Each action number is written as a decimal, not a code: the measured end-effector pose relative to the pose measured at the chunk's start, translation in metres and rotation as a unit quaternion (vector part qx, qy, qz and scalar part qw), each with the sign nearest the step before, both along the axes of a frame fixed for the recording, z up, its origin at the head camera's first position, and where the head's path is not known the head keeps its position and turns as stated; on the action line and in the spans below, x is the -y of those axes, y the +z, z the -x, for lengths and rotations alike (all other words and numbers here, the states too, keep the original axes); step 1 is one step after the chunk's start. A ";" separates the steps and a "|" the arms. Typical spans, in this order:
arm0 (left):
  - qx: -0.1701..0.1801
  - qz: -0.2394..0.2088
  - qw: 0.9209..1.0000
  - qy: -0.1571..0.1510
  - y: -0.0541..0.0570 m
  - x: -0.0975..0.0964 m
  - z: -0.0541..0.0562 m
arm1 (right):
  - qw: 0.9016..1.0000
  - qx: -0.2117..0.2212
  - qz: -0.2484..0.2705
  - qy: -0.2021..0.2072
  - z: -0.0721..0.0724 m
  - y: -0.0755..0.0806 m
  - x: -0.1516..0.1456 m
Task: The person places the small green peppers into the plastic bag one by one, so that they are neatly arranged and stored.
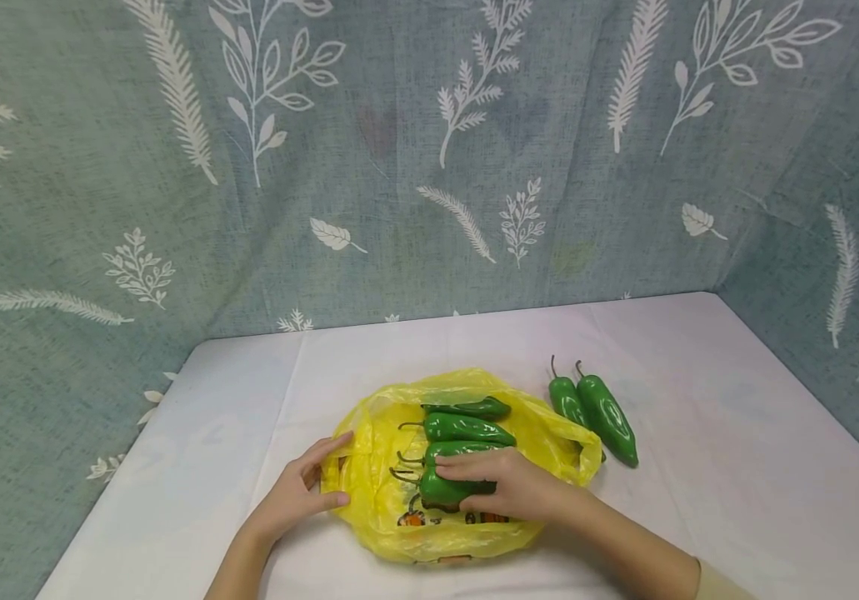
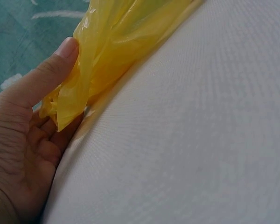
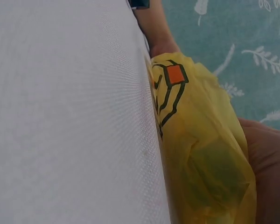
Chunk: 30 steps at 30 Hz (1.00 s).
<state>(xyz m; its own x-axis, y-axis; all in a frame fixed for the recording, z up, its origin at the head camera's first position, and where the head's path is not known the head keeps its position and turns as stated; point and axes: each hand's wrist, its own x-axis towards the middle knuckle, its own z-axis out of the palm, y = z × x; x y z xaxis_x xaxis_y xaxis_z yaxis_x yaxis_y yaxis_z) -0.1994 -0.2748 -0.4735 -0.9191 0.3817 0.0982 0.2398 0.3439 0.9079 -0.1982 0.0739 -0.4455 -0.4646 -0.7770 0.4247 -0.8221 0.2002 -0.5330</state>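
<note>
A yellow plastic bag (image 1: 384,542) lies with its mouth spread on the table, several glossy green peppers (image 1: 470,428) side by side inside. My right hand (image 1: 511,483) reaches into it and grips the nearest big pepper (image 1: 436,487), fingers across its top and thumb on the near side. At the bag's left end is my left hand (image 1: 297,487), its thumb and fingers around the gathered plastic. The left wrist view shows that thumb against the bag (image 2: 102,60), the other fingers curled beneath. In the right wrist view the bag's side (image 3: 200,121) hides my right fingertips.
Two more green peppers (image 1: 607,417) lie on the white table (image 1: 721,433), right of the bag; the bag partly covers one. Behind the table and along its sides hangs a grey-green cloth (image 1: 399,183) with white leaf prints.
</note>
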 end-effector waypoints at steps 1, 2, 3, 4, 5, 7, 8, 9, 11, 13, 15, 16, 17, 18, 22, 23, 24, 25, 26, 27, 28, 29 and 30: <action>-0.001 0.000 1.000 -0.001 0.000 0.000 0.000 | 1.000 0.000 0.001 0.001 0.000 0.000 0.000; -0.002 0.001 1.000 -0.001 0.000 0.000 0.000 | 1.000 -0.002 0.001 0.000 0.000 -0.001 0.000; -0.003 0.001 1.000 -0.001 0.001 -0.001 -0.001 | 1.000 -0.005 0.001 0.000 0.000 -0.001 0.001; -0.002 0.001 1.000 -0.001 0.001 -0.001 -0.001 | 1.000 -0.008 0.002 0.000 0.000 -0.001 0.001; -0.002 0.002 1.000 0.000 0.001 -0.001 -0.001 | 1.000 -0.012 0.002 0.001 0.000 -0.001 0.001; -0.001 0.001 1.000 0.001 0.002 -0.001 -0.001 | 1.000 -0.020 0.002 -0.001 0.000 -0.001 0.001; 0.000 0.001 1.000 0.002 0.002 -0.001 -0.001 | 1.000 -0.023 0.003 -0.003 0.000 -0.001 0.001; 0.001 0.001 1.000 0.003 0.002 -0.001 0.000 | 1.000 -0.022 0.004 -0.004 0.000 -0.001 0.001; 0.002 0.003 1.000 0.007 0.001 -0.001 0.000 | 1.000 -0.017 0.008 -0.010 0.000 -0.001 0.001; 0.001 0.005 1.000 0.009 0.000 -0.001 0.000 | 1.000 -0.002 0.012 -0.017 -0.001 -0.001 0.001; 0.001 0.007 1.000 0.010 -0.001 -0.001 0.000 | 0.999 0.019 0.011 -0.026 -0.002 0.000 0.001; 0.000 0.007 1.000 0.010 -0.001 0.000 0.000 | 0.999 0.027 0.010 -0.031 -0.002 0.001 0.000; -0.001 0.006 1.000 0.008 -0.001 0.000 0.000 | 0.999 0.036 0.007 -0.036 -0.002 0.001 0.000; -0.004 0.005 1.000 0.006 -0.002 0.000 0.000 | 0.998 0.044 0.005 -0.040 -0.003 0.002 0.000; -0.006 0.001 1.000 0.003 -0.002 0.000 0.000 | 0.998 0.050 0.009 -0.046 -0.003 0.004 -0.002; -0.007 0.000 1.000 0.002 -0.002 0.000 0.000 | 0.998 0.050 0.012 -0.047 -0.003 0.005 -0.002; -0.007 0.000 1.000 0.002 -0.002 0.000 0.000 | 0.998 0.049 0.015 -0.047 -0.002 0.005 -0.002; -0.006 0.000 1.000 0.002 -0.002 0.000 0.000 | 0.997 0.049 0.017 -0.048 -0.002 0.006 -0.003; -0.006 0.001 1.000 0.003 -0.002 0.000 0.000 | 0.997 0.050 0.019 -0.050 -0.002 0.008 -0.003; -0.007 0.001 1.000 0.002 -0.002 0.000 0.000 | 0.997 0.052 0.018 -0.055 -0.002 0.009 -0.004; -0.008 0.001 1.000 0.002 -0.002 0.000 0.000 | 0.997 0.056 0.017 -0.058 -0.002 0.010 -0.004; -0.009 0.001 1.000 0.001 -0.002 0.000 0.000 | 0.996 0.058 0.017 -0.063 -0.002 0.012 -0.005; -0.009 0.001 1.000 0.001 -0.002 0.000 0.001 | 0.996 0.059 0.017 -0.066 -0.003 0.013 -0.006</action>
